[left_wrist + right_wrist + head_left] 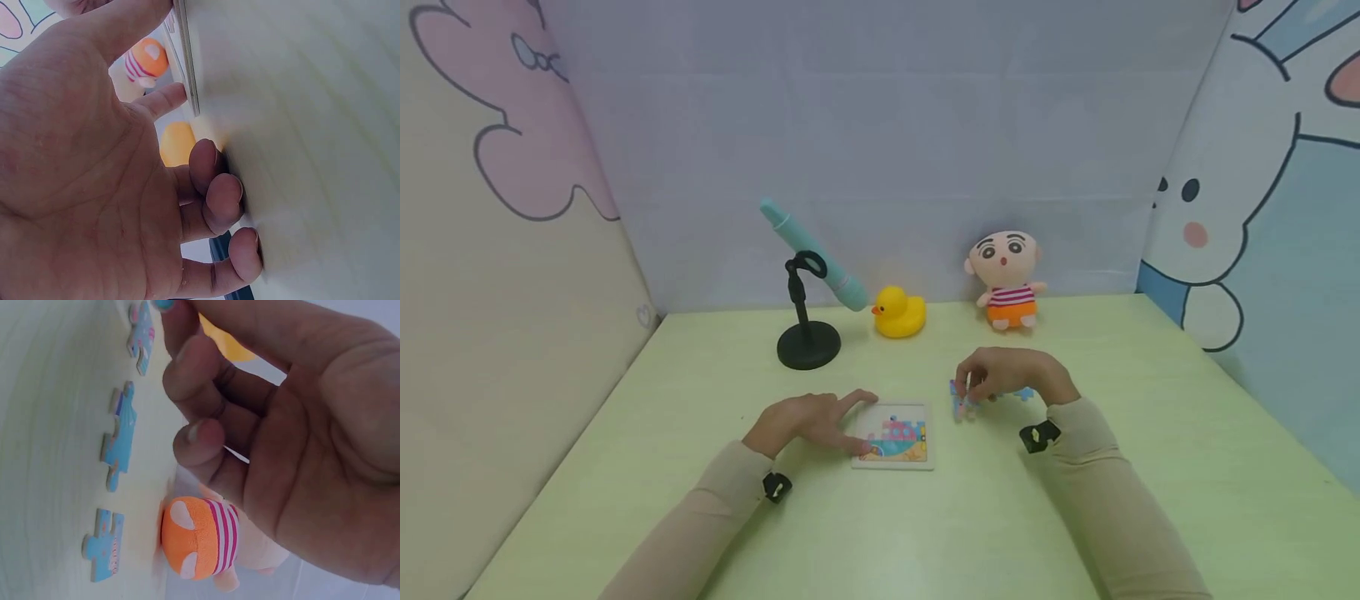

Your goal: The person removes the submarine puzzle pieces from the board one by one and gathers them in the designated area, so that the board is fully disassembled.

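A small square puzzle tray (929, 463) with a partly filled picture lies on the green table. My left hand (859, 423) rests flat beside it, with the index finger along the tray's far-left corner and the thumb at its near-left corner. In the left wrist view its other fingertips (232, 187) press the table, and the tray's edge (187, 69) shows by the thumb. To the tray's right, my right hand (967, 388) pinches a blue puzzle piece (962, 406) just above the table. Three loose pieces lie below it (142, 332), (120, 434), (103, 545).
Along the back wall stand a teal pen on a black stand (808, 343), a yellow rubber duck (898, 312) and a plush doll (1007, 279) in orange shorts. Printed panels wall the table on the left, back and right.
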The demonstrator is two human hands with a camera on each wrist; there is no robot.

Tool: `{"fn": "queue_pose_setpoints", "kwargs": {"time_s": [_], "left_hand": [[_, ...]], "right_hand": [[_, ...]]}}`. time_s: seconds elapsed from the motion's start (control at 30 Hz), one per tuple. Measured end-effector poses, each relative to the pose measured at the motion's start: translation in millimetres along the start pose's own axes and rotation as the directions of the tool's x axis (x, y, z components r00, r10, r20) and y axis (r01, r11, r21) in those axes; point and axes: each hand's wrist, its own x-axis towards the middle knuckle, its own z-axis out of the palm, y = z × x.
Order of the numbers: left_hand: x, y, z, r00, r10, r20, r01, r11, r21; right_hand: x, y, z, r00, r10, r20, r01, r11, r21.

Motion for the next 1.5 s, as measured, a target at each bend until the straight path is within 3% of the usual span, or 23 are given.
{"fn": "queue_pose_setpoints", "kwargs": {"time_s": [0.13,0.43,0.8,1.13,1.5], "left_hand": [[0.7,0.4,1.4,1.000,0.002,0.002,-0.002,1.000,-0.007],[1.1,0.5,-0.2,1.000,0.001,0.008,-0.001,1.000,0.002],[2.9,-3.2,4.9,1.000,-0.017,0.020,0.017,1.000,0.016],[-0.9,1.4,-0.3,1.000,-0.003,0.026,0.003,1.000,0.023],[10.7,-7.2,5.5,0.999,-0.032,0.018,0.032,0.999,0.007]], "right_hand": [[1.8,4.0,3.6,0.998,0.045,0.041,-0.045,0.999,-0.014],[8.2,2.9,8.5,0.991,0.133,0.003,-0.133,0.990,-0.043],[8.0,1.7,14.2,0.990,0.136,-0.027,-0.137,0.990,-0.041],[6.1,-2.6,14.1,0.984,0.163,-0.078,-0.167,0.984,-0.062],[10.0,-4.5,13.5,0.987,0.149,-0.061,-0.153,0.986,-0.067]]}}
